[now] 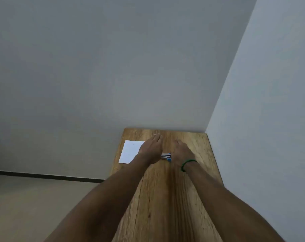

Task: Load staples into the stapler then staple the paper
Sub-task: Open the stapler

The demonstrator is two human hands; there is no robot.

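A small stapler [166, 156], silver with a blue end, lies on the wooden table [165, 198] between my two hands. My left hand [151, 151] lies flat, fingers stretched toward the far edge, and covers the right edge of a white paper [130, 151]. My right hand [182, 151], with a green band at the wrist, rests palm down just right of the stapler. Neither hand grips anything that I can see. No staples are in view.
The narrow table stands in a corner, with a grey wall [113, 67] behind it and a second wall [270, 102] along its right side. Left of the table lies a light floor [34, 206] with a dark skirting line.
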